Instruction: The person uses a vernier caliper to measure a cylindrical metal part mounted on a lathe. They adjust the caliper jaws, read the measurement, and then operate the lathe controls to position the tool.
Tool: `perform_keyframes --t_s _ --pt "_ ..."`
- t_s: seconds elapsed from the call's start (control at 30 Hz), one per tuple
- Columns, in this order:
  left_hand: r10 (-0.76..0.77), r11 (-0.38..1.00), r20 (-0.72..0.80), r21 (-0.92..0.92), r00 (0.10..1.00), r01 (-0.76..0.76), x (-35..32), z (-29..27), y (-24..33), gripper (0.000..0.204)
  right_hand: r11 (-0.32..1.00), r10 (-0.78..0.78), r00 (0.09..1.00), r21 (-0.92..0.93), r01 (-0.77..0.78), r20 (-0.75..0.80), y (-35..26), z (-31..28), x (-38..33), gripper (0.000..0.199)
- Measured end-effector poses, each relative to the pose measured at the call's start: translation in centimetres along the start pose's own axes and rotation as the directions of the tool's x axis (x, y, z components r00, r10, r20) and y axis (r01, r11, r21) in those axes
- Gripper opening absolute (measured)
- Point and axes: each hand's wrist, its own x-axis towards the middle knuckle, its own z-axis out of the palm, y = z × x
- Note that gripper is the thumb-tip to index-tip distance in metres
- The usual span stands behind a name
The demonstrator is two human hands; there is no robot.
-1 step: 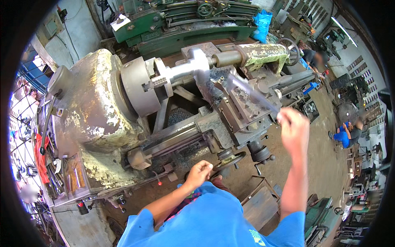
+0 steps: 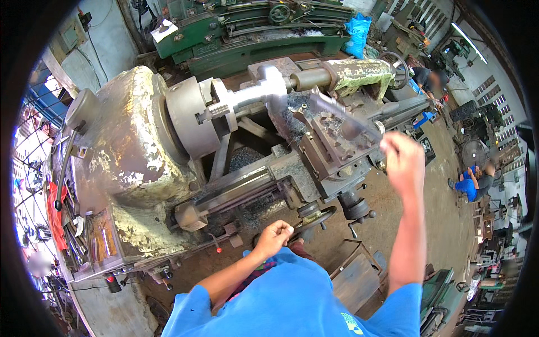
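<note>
My right hand (image 2: 403, 160) is closed round one end of a long, flat metal tool (image 2: 349, 119), smeared by motion, so its exact kind is unclear. The tool reaches over the lathe's tool post area, its far end just below the tailstock quill (image 2: 310, 80). A shiny stepped metal workpiece (image 2: 250, 95) sits between the chuck (image 2: 191, 115) and the tailstock. My left hand (image 2: 274, 237) is curled low in front of me, beside the carriage handwheel (image 2: 315, 220). Whether its fingers hold anything is hidden.
Paint-worn headstock (image 2: 120, 135) stands at the left, with a tray of hand tools (image 2: 104, 238) at its foot. A green lathe (image 2: 252, 48) and a blue sack (image 2: 357, 35) are behind. Two people work at the far right. A metal box (image 2: 353, 278) stands by my right side.
My right hand has shifted slightly up and right, and the far end of the tool has risen a little. My left hand has barely moved.
</note>
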Motion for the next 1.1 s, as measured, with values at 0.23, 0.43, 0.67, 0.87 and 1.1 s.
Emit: perform_keyframes --t_s 0.23,0.43,0.67,0.87,1.1 --pt "-0.013 0.977 -0.057 0.210 0.998 0.025 -3.1 -1.8 -3.4 0.014 0.990 -0.131 0.946 -0.003 0.138 0.295 5.9 2.6 13.1 0.011" --pt "-0.056 0.983 -0.301 0.150 0.952 0.105 -5.6 -5.4 -6.1 0.018 0.981 -0.194 0.877 0.111 0.162 0.440 8.1 6.1 17.7 0.008" --pt "-0.068 0.981 -0.443 0.133 0.894 0.141 -6.6 -8.2 -5.8 0.018 0.980 -0.182 0.822 0.167 0.107 0.540 9.3 8.9 19.0 0.007" --pt "-0.061 0.984 -0.452 0.123 0.890 0.130 -6.2 -8.3 -4.1 0.015 0.981 -0.150 0.813 0.186 0.052 0.563 10.2 10.8 19.9 0.008" --pt "-0.036 0.980 -0.456 0.160 0.889 0.122 -5.7 -8.0 -4.1 0.014 0.939 -0.233 0.894 -0.152 0.309 0.382 12.2 10.4 19.1 0.010"
